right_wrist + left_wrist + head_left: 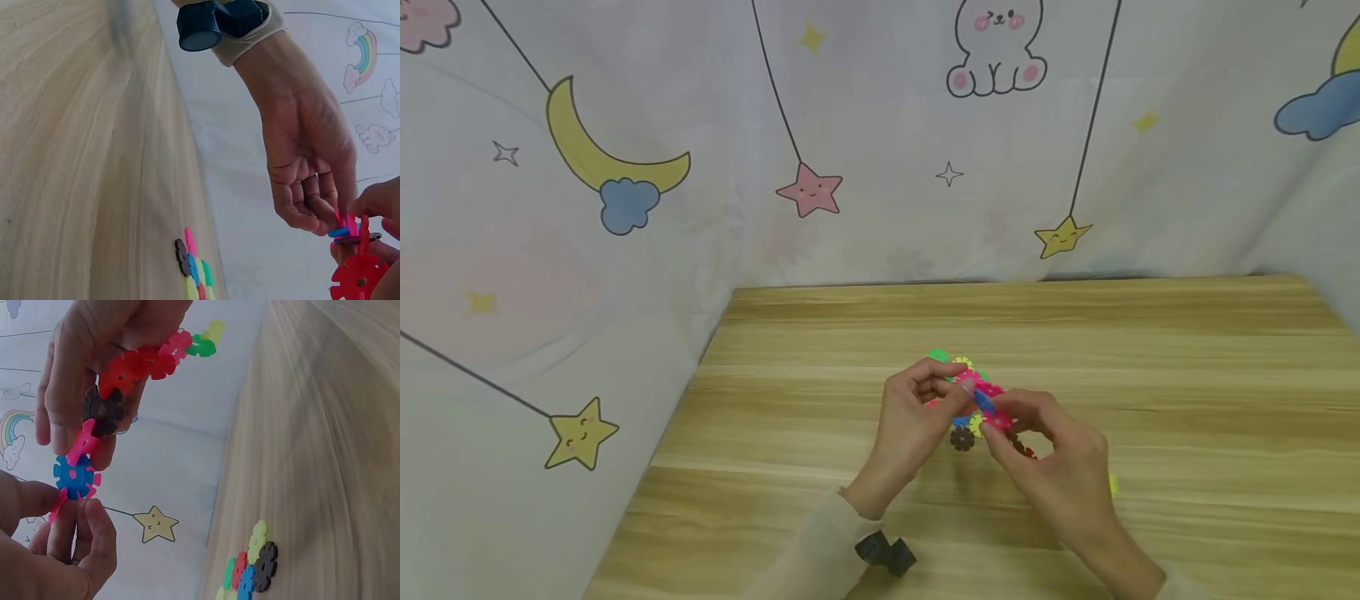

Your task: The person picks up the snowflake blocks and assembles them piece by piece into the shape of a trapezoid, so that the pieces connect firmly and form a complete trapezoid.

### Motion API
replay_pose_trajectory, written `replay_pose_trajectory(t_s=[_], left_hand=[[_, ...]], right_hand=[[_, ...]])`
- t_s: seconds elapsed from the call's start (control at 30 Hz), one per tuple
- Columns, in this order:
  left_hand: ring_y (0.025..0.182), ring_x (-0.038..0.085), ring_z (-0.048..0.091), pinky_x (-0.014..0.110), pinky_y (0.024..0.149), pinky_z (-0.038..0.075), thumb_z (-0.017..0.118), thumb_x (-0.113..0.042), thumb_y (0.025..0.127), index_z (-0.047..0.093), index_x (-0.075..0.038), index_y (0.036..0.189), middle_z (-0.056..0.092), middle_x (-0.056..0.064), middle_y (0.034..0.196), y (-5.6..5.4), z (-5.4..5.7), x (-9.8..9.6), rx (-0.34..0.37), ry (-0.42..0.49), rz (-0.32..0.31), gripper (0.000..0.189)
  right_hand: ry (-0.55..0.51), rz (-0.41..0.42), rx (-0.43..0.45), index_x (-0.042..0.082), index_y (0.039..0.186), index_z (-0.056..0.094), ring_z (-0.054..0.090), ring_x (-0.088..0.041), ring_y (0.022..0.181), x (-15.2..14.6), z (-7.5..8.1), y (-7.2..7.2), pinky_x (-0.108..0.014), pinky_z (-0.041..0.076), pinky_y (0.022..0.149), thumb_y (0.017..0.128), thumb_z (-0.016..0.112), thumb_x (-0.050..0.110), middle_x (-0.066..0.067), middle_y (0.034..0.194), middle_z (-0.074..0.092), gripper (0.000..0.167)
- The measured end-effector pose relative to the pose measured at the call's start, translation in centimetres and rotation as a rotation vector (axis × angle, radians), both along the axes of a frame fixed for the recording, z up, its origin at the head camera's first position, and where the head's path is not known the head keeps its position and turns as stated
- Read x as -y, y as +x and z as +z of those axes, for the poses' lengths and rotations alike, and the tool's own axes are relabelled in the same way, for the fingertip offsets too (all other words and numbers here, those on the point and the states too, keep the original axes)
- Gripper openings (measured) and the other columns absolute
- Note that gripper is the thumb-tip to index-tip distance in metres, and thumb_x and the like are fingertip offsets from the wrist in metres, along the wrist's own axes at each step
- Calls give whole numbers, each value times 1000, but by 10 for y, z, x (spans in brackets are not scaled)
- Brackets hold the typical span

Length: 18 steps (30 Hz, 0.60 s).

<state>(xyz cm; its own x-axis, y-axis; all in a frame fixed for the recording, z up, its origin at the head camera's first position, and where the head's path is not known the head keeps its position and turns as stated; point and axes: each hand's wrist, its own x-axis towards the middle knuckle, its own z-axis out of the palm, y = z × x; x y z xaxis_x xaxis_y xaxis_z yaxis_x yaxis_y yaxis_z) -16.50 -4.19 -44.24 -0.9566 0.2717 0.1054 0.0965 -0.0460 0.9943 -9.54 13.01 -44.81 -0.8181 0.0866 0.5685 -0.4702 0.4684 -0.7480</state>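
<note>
Where the head camera looks down, both hands: the left hand and the right hand meet above the wooden table, each with thumb and fingers closed narrowly on the flower chain.
Chain, head view: held between the two hands, a blue piece showing among pink ones.
Loose cluster, head view: flat flower pieces on the table behind the hands, with a dark piece at the near edge and a green piece at the far edge.
Sleeve and backdrop: a black device beside the left sleeve; stars and a moon on the cloth.
Left wrist view, chain: raised off the table, running from pink and blue through pink, dark, red, pink and green to yellow.
Left wrist view, hands: the left pinches the pink end against the blue piece; the right curls round the dark and red stretch.
Right wrist view, hands: the left's fingertips are at the blue and pink end; the right, cut by the frame edge, has a red piece just beside it.
</note>
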Motion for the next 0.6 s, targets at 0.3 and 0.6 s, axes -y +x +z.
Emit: replay_pose_trajectory(t_s=[0.3,0.6], left_hand=[[85,9,76,44,81,68,75,-8,100,69,7,121,74,31,113,0,-5,-5,29,74,-33,26],[85,10,78,35,79,68,74,-8,101,72,10,114,76,31,113,0,-6,-7,20,106,-15,22]], right_hand=[[-375,25,328,0,110,77,80,-10,91,-3,1,-4,-25,65,83,94,81,0,3,103,82,17],[-439,66,320,-3,107,81,79,-13,78,-7,-4,-7,-25,65,66,92,83,0,2,103,85,16]])
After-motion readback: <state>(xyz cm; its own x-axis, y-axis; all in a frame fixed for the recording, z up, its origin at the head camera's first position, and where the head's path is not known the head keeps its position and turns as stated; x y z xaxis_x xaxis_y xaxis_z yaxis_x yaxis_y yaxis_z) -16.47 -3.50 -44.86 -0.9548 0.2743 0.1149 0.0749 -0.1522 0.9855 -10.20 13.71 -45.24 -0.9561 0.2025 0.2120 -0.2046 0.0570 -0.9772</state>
